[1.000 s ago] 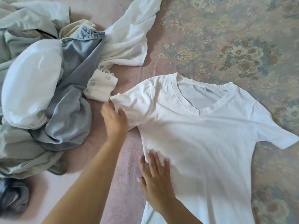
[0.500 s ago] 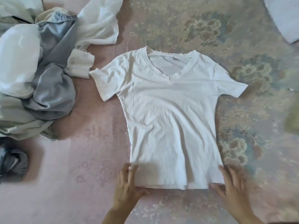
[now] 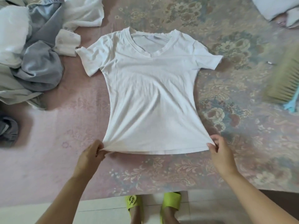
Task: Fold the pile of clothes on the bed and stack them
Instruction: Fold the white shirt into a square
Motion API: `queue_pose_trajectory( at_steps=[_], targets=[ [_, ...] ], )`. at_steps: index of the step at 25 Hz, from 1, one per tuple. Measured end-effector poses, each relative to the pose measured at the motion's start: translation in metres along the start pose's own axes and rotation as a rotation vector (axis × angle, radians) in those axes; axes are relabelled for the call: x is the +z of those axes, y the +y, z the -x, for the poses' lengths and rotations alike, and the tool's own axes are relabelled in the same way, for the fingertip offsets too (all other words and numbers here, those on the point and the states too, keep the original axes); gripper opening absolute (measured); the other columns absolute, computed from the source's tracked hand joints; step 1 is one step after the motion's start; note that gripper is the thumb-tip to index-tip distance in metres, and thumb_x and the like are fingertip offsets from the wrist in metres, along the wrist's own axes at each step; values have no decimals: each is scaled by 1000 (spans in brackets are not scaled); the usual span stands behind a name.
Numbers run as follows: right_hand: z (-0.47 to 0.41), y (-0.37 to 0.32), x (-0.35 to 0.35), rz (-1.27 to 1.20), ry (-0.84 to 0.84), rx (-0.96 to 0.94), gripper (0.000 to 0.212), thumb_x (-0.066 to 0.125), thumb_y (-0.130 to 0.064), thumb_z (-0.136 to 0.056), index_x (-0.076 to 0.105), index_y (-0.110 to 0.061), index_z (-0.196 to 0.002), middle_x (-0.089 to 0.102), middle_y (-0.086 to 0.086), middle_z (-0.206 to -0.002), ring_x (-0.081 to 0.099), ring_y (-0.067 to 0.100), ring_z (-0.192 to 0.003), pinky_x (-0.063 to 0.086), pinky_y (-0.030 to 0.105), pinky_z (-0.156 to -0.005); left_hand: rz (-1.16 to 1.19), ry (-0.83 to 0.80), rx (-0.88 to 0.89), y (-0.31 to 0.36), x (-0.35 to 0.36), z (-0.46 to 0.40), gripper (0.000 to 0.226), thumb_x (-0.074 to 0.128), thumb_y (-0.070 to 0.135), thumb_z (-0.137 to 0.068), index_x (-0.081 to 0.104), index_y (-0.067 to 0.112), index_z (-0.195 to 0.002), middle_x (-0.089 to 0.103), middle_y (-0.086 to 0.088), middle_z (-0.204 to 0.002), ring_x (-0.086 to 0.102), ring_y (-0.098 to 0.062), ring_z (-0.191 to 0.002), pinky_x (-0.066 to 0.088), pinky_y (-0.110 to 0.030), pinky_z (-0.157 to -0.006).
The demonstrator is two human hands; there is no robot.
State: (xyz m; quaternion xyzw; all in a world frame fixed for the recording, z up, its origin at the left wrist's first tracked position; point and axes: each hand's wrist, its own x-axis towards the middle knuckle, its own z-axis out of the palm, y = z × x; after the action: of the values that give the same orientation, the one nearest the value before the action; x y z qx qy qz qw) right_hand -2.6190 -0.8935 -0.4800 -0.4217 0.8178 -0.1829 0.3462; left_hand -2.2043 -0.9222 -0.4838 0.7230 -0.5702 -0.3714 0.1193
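White cotton V-neck T-shirt (image 3: pixel 150 94) spread face-up on the floral pink bedspread (image 3: pixel 234 102), beside the unfolded pile of clothes (image 3: pixel 30 50). Left hand (image 3: pixel 91 156) and right hand (image 3: pixel 220 155) pinch the hem corners, tensioning it flat. Next, probably, a lengthwise fold.

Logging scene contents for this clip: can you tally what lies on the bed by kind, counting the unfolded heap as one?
White T-shirt, laid flat, both hands pinching its hem: 1
Heap of unfolded clothes: 1
Separate grey garment at the left edge: 1
Bristle brush: 1
White items, top right, kind unclear: 1
Total: 5
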Motion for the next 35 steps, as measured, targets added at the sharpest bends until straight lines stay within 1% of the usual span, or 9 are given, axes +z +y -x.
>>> queue_pose_trajectory(
  at_steps=[4,8,11,17,22,24,26,29,35],
  targets=[
    [16,8,-11,320,-27,-129,43,53,-2,-93,44,-1,-135,51,23,-130,50,37,-117,42,39,-89,-95,18,-93,-9,12,27,22,55,-3,-85,40,13,-82,58,-6,-66,49,-32,-56,40,-38,-53],
    [17,8,4,725,-76,-513,70,81,21,-49,59,12,-115,66,27,-93,66,40,-74,55,42,-60,-254,101,53,0,24,18,15,62,-10,-77,52,-1,-84,52,-19,-83,51,-41,-64,32,-36,-51],
    [6,6,-7,803,-72,-515,64,80,19,-49,66,2,-109,67,19,-87,63,37,-70,54,41,-57,-259,118,135,-3,15,6,27,63,-11,-75,48,7,-89,57,-20,-81,55,-44,-62,34,-35,-50],
    [4,40,-40,999,-163,-653,76,88,12,-16,72,-8,-88,60,5,-63,58,25,-51,47,31,-39,-503,57,469,-26,-2,23,33,65,10,-69,39,14,-89,57,-5,-56,50,-23,-32,32,-23,-24],
    [2,37,-43,933,-236,-506,39,83,2,-56,67,-11,-89,60,0,-57,52,21,-41,38,29,-30,-656,10,580,-41,-12,21,42,66,2,-64,43,11,-97,56,-6,-63,55,-22,-38,36,-24,-24],
    [6,42,-42,888,-268,-449,36,84,-2,-58,64,-12,-86,55,-1,-49,48,18,-34,35,30,-28,-678,-20,596,-45,-12,27,56,73,-4,-56,44,10,-102,53,-3,-68,53,-21,-38,35,-23,-23],
    [10,41,-40,848,-267,-418,38,85,-6,-59,60,-13,-86,53,-2,-49,47,16,-34,32,29,-29,-687,-31,613,-44,-10,31,50,56,3,-64,44,8,-113,52,-3,-66,50,-20,-35,34,-22,-23],
    [9,37,-38,1005,-332,-335,21,49,-31,-94,42,-29,-113,55,-9,-70,53,10,-57,37,24,-47,-789,-13,636,-42,-6,37,68,36,-1,-70,32,7,-138,48,-2,-55,40,-15,-31,30,-18,-28],
    [3,41,-37,1058,-401,-295,25,38,-35,-95,36,-36,-120,62,-11,-78,55,9,-64,39,25,-54,-866,-96,578,-37,-1,39,85,31,1,-70,2,2,-149,42,2,-45,34,-11,-26,30,-15,-28]
  ],
)
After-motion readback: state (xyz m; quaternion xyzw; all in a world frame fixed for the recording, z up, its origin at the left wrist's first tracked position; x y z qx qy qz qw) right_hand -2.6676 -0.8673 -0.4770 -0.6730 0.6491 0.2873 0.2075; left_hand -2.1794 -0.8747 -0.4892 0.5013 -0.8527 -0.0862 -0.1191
